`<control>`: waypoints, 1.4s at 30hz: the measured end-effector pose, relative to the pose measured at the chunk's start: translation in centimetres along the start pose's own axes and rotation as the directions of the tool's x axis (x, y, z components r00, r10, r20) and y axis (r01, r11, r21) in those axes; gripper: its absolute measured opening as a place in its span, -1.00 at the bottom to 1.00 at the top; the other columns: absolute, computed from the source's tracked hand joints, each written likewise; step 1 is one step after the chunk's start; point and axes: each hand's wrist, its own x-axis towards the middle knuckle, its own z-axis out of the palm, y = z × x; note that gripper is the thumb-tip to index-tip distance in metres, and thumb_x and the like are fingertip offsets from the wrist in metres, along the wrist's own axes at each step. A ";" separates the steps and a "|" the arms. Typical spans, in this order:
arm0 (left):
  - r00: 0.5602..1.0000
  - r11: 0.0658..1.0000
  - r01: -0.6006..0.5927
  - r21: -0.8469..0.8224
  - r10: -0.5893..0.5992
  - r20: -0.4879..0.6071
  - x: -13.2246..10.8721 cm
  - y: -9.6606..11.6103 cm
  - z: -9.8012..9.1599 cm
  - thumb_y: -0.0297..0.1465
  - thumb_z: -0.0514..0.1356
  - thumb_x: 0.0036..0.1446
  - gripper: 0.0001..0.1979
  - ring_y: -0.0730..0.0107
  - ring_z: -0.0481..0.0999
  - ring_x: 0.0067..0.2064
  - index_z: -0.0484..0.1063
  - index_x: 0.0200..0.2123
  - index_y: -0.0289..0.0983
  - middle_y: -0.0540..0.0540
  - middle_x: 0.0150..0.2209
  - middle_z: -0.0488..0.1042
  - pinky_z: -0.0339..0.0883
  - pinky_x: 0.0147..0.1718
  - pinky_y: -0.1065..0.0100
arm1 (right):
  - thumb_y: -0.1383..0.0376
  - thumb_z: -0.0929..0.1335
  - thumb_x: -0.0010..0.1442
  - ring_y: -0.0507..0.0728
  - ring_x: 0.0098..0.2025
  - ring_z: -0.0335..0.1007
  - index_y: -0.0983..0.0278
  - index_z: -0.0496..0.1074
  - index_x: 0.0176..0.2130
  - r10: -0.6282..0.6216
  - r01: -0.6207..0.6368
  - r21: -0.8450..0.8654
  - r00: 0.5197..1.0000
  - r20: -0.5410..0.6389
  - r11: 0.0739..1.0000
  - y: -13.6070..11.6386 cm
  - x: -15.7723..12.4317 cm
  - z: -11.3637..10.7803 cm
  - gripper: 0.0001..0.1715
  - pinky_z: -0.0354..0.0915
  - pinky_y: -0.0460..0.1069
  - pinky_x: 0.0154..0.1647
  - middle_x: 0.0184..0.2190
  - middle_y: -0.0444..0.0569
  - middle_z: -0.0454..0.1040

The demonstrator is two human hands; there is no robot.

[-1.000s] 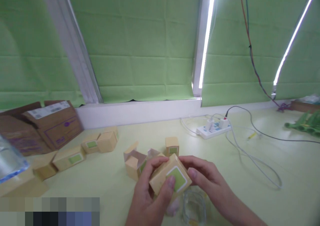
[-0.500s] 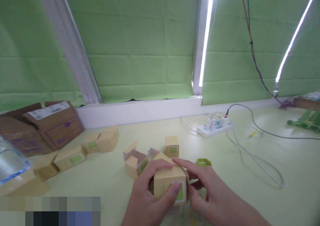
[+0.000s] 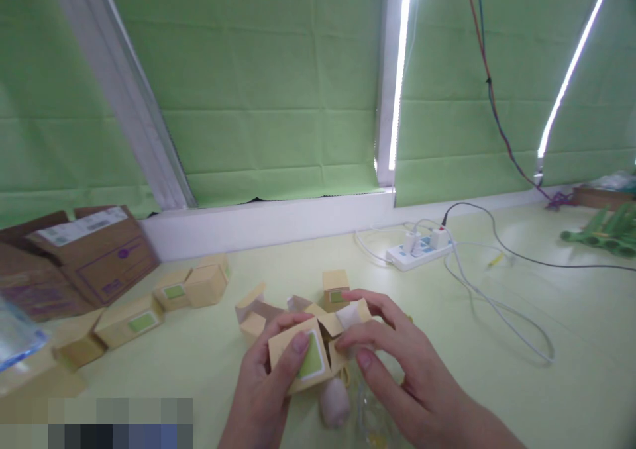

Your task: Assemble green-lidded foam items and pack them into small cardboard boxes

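Observation:
My left hand (image 3: 271, 363) is wrapped round a small tan cardboard box (image 3: 293, 349) with a green label, its thumb on the label. The box is tilted, its right end open with flaps (image 3: 355, 313) standing out. My right hand (image 3: 402, 356) is at those flaps, fingers spread and fingertips touching them; the thumb is apart. Just under the box is a whitish rounded object (image 3: 335, 402) whose kind I cannot make out. Clear plastic (image 3: 370, 412) with a yellow bit lies between the hands. Behind the left hand stands another opened box (image 3: 253, 310), partly hidden.
A closed small box (image 3: 336, 287) stands behind my hands. Several more boxes (image 3: 132, 320) form a row at left, before a large brown carton (image 3: 104, 257). A white power strip (image 3: 420, 253) with loose cables lies at right rear, green parts (image 3: 603, 234) farther right.
The held box has moved left and tilted, and its right end has come open with flaps out. My right fingers have spread. The whitish object now shows beneath the box.

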 end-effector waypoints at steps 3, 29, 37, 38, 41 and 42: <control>1.000 1.000 0.006 -0.029 -0.006 -0.025 -0.1 0.3 0.3 -0.17 0.46 -0.08 -0.61 0.37 0.54 -0.36 0.53 -0.24 -0.28 -0.02 -0.35 0.61 0.41 -0.38 0.46 | 0.40 0.27 0.29 0.21 0.30 0.18 0.14 0.43 0.05 0.043 -0.043 0.006 0.998 0.039 0.999 -0.1 -0.2 -0.1 -0.63 0.22 0.08 0.27 0.18 0.05 0.30; 0.985 0.957 -0.136 0.256 0.159 -0.071 -0.4 -0.1 0.2 -0.14 0.39 -0.02 -0.66 0.27 0.57 -0.29 0.53 -0.23 -0.23 -0.06 -0.22 0.61 0.42 -0.35 0.37 | 0.36 0.36 0.24 0.23 0.12 0.41 0.11 0.62 -0.05 0.209 -0.207 0.112 0.978 -0.007 0.972 0.3 0.4 0.3 -0.66 0.30 0.12 0.13 0.23 0.04 0.35; 0.911 0.752 -0.405 0.520 0.381 0.158 -1.0 -0.3 -0.1 -0.29 0.33 0.05 -0.81 0.12 0.51 0.03 0.54 -0.22 -0.15 -0.08 -0.09 0.57 0.33 0.06 0.18 | 0.36 0.46 0.15 0.28 0.27 0.29 0.12 0.68 -0.39 0.369 -0.368 0.309 0.928 0.058 0.877 0.7 0.8 0.4 -0.83 0.31 0.12 0.15 0.16 0.01 0.45; 0.904 0.737 -0.420 0.529 0.393 0.170 -1.0 -0.3 -0.2 -0.30 0.33 0.05 -0.81 0.12 0.51 0.03 0.54 -0.22 -0.14 -0.08 -0.08 0.56 0.32 0.08 0.17 | 0.38 0.46 0.13 0.28 0.27 0.30 0.12 0.68 -0.41 0.378 -0.378 0.308 0.924 0.064 0.873 0.7 0.8 0.4 -0.82 0.31 0.13 0.16 0.14 0.02 0.47; 0.887 0.725 -0.447 0.524 0.436 0.153 -0.9 -0.3 -0.2 -0.32 0.33 0.05 -0.82 0.14 0.50 0.04 0.54 -0.22 -0.13 -0.07 -0.08 0.56 0.31 0.09 0.18 | 0.41 0.45 0.11 0.28 0.27 0.30 0.16 0.67 -0.45 0.395 -0.401 0.292 0.915 0.080 0.868 0.7 0.9 0.6 -0.81 0.31 0.13 0.17 0.07 0.06 0.52; 0.885 0.721 -0.450 0.527 0.438 0.157 -0.9 -0.3 -0.1 -0.32 0.34 0.04 -0.82 0.14 0.51 0.04 0.54 -0.23 -0.13 -0.07 -0.07 0.56 0.32 0.08 0.19 | 0.41 0.45 0.11 0.29 0.27 0.31 0.18 0.66 -0.45 0.397 -0.401 0.292 0.915 0.076 0.868 0.7 0.9 0.7 -0.82 0.32 0.13 0.16 0.06 0.08 0.52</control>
